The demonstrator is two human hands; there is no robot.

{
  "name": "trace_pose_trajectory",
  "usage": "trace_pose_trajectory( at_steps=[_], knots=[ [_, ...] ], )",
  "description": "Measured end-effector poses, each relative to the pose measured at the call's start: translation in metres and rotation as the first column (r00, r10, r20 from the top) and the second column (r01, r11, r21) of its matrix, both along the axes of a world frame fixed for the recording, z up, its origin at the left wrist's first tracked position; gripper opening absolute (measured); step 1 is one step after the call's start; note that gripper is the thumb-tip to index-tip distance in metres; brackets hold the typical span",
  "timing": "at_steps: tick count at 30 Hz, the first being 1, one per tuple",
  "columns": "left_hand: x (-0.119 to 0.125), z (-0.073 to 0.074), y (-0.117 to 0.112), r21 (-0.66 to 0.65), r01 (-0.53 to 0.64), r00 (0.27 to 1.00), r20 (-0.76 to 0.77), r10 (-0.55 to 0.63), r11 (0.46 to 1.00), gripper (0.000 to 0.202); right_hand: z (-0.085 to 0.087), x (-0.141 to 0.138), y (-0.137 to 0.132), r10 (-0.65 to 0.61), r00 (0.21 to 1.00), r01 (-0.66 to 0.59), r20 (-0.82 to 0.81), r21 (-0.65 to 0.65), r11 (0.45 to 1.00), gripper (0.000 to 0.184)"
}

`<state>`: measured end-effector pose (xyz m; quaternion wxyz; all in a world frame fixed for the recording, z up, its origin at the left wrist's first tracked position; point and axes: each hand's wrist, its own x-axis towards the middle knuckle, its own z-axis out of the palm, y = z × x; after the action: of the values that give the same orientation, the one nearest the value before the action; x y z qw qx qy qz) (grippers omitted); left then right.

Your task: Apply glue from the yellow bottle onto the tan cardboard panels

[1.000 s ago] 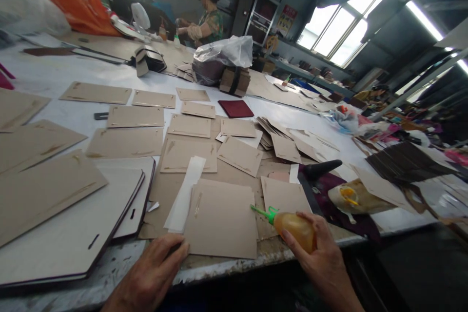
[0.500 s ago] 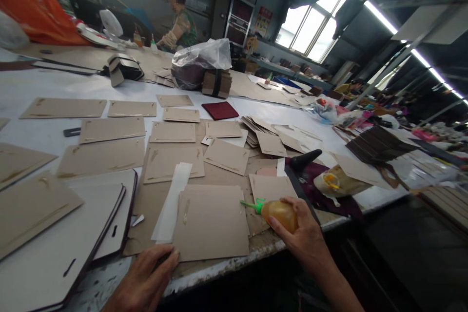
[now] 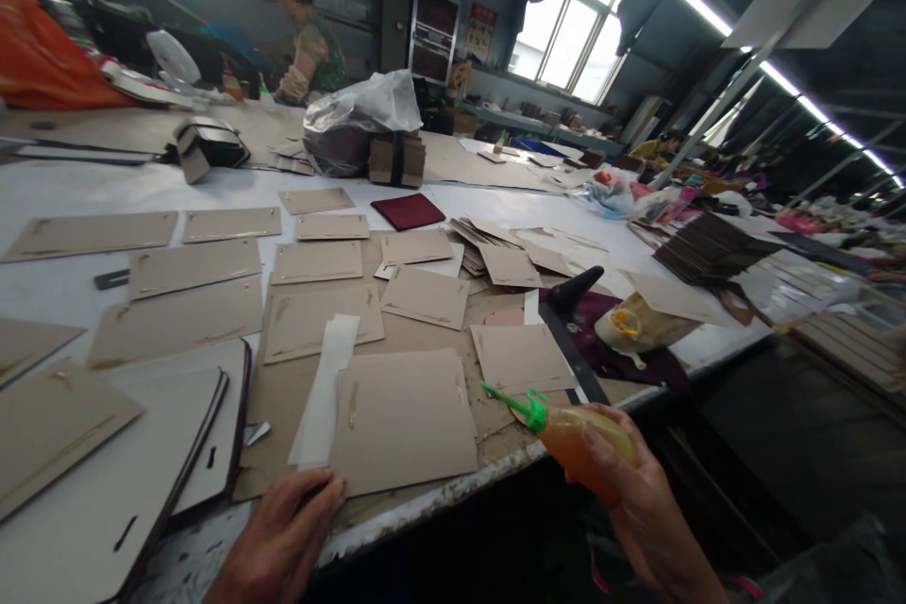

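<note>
Fingers of the bare left hand (image 3: 276,533) rest close together, their tips touching the near left corner of a stack of square beige cardboard sheets (image 3: 403,434); whether they pinch it or only press on it, I cannot tell. The stack lies flat at the near edge of a long white-topped table (image 3: 63,193), its layers slightly offset, with glossy streaks near its left and right sides. To the right, the bare right hand (image 3: 637,481) has its fingers wrapped around a translucent squeeze bottle of amber liquid (image 3: 570,444). The bottle is tilted, its thin green nozzle (image 3: 508,398) pointing left and away from the person, the tip near the stack's right edge.

Large off-white panels with dark edges and narrow slots (image 3: 92,528) lie at the near left. Pale paper strips (image 3: 327,396) lie just left of the stack. Farther back, beige rectangular boards (image 3: 194,269), many with glossy streaks, spread in loose rows. To their right is dark maroon fabric (image 3: 665,377) with a black horn-shaped piece (image 3: 577,288). Behind the rows lies a flat maroon square (image 3: 409,211), then a clear plastic bag over a dark bundle (image 3: 354,123). Across the table, at the left, is another person in a camouflage-patterned top (image 3: 324,57). Bright window panes (image 3: 573,24) shine at the back.
</note>
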<state>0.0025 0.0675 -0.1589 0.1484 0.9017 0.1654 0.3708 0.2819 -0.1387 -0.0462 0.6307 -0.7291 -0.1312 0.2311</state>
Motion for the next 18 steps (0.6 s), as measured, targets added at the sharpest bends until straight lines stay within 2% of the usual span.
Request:
trace_pose_trajectory(
  at_steps=[3, 6, 8, 14, 18],
  knots=[
    [0.003, 0.002, 0.001, 0.038, 0.015, 1.0, 0.006, -0.015, 0.999, 0.02, -0.009, -0.002, -0.004, -0.007, 0.989, 0.025, 0.149, -0.119, 0.993, 0.061],
    [0.007, 0.004, -0.001, 0.007, -0.028, 1.0, 0.008, 0.028, 1.0, 0.019, -0.017, -0.001, -0.003, 0.067, 0.948, 0.015, 0.311, -0.255, 0.967, 0.057],
    [0.009, 0.005, -0.003, -0.001, -0.043, 0.999, 0.028, 0.043, 0.999, 0.018, -0.02, -0.001, 0.001, 0.1, 0.923, 0.01, 0.372, -0.281, 0.96, 0.055],
    [0.011, 0.011, -0.005, -0.01, -0.037, 0.998, 0.059, 0.038, 0.999, 0.018, -0.022, -0.006, 0.019, 0.05, 0.917, 0.026, 0.395, -0.185, 0.982, 0.053],
    [0.011, 0.012, -0.002, 0.029, -0.016, 0.999, 0.038, 0.014, 0.999, 0.017, -0.016, -0.011, 0.028, -0.031, 0.977, 0.041, 0.21, -0.043, 0.998, 0.053]
  ],
)
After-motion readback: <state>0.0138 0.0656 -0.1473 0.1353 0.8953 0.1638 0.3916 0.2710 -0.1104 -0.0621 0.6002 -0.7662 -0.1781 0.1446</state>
